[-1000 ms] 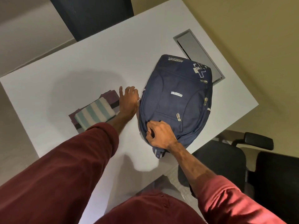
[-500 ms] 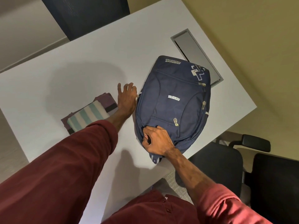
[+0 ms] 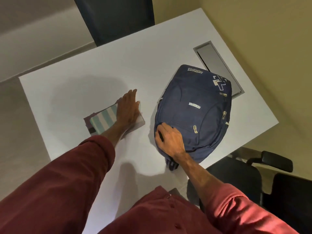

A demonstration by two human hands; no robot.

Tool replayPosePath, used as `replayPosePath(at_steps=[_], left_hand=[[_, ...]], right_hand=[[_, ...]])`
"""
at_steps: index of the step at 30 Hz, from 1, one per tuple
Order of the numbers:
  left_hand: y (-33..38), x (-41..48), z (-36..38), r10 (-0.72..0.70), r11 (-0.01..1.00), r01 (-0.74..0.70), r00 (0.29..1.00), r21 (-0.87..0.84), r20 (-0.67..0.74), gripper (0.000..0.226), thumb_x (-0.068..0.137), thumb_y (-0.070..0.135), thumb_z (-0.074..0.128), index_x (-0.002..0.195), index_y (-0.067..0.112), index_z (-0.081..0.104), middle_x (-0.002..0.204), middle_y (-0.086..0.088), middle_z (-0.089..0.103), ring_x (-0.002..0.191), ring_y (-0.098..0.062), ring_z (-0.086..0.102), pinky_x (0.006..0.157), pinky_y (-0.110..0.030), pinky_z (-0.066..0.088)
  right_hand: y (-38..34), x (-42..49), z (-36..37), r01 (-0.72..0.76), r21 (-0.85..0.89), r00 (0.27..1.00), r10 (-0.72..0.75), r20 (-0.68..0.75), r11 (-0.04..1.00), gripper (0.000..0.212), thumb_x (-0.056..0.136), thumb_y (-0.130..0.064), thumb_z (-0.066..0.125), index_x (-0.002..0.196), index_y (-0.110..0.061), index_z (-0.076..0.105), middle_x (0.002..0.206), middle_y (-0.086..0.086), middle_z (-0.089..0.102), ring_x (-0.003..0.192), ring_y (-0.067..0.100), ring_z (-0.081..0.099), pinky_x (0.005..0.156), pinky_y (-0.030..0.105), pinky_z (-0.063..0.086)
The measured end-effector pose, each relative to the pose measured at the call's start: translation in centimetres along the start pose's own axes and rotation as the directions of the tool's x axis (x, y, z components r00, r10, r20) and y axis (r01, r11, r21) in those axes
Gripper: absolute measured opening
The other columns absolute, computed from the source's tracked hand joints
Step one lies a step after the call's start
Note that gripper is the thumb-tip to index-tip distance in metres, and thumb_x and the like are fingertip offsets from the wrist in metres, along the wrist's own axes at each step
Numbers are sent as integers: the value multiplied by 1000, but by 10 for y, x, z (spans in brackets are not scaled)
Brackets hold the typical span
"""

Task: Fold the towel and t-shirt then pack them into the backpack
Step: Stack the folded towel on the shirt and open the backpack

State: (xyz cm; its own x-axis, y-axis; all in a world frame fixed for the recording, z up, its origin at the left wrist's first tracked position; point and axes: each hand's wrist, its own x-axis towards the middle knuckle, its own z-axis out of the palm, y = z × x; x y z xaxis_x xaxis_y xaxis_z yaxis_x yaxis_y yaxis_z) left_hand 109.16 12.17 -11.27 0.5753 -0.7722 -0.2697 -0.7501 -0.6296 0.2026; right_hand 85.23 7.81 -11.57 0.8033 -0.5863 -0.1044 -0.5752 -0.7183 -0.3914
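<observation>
Navy backpack [image 3: 194,114] zipped, folded towel [image 3: 103,121] and t-shirt [image 3: 92,130] outside, beside it.

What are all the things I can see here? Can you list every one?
table: one, white, filling the middle of the view.
backpack: one, navy blue with white lettering, lying flat on the right part of the table.
striped towel: one, folded, pale blue and white, on top of the folded purple cloth, left of the backpack.
folded purple cloth: one, dark purple, under the towel, likely the t-shirt.
grey panel: one, set into the table behind the backpack.
chairs: two, dark; one beyond the table, one at lower right.
left hand: flat, open, over the folded pile.
right hand: gripping the backpack's near end.
sleeves: dark red.
</observation>
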Motion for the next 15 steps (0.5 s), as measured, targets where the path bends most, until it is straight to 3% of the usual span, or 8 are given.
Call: replayPosePath(at_steps=[2,4,9,12,15], left_hand=[[-24,-13,-2,-2,1000,2,1000,-25,-6,54,116,28,35,167,9,25,169,-11,37,155,-28,39,129,-44,29],[-52,-30,-5,13,998,-14,1000,-63,-18,53,115,23,35,165,7,30,168,-12,38,155,-30,38,129,-43,28],[-116,-55,-13,-24,998,26,999,-51,40,55,117,29,33,169,11,24,174,-10,29,160,-26,32,129,-41,25],[-143,-66,-13,-52,997,64,978,-52,200,62,117,35,33,172,16,12,177,-13,20,162,-29,25,130,-47,26],[-159,-75,-9,-62,994,84,957,-69,282,63,117,36,33,173,21,7,178,-12,18,164,-30,22,132,-46,22]], right_hand=[[-10,7,3,31,-59,1000,-31,3,998,14,99,-21,56,110,-19,65,108,-2,60,95,23,59,82,41,45],[-29,14,9,100,-106,993,-93,69,989,36,95,-20,56,130,-21,62,127,-1,59,109,24,57,90,43,44],[-86,29,33,211,-123,951,-174,256,970,71,99,-27,55,166,-24,31,169,3,33,150,24,40,123,47,30],[-113,38,51,254,-134,917,-195,348,958,80,106,-33,50,173,-21,9,179,7,10,162,27,22,132,54,18],[-136,47,62,261,-122,891,-191,411,958,83,107,-37,50,173,-23,1,181,8,-2,167,29,9,134,59,10]])
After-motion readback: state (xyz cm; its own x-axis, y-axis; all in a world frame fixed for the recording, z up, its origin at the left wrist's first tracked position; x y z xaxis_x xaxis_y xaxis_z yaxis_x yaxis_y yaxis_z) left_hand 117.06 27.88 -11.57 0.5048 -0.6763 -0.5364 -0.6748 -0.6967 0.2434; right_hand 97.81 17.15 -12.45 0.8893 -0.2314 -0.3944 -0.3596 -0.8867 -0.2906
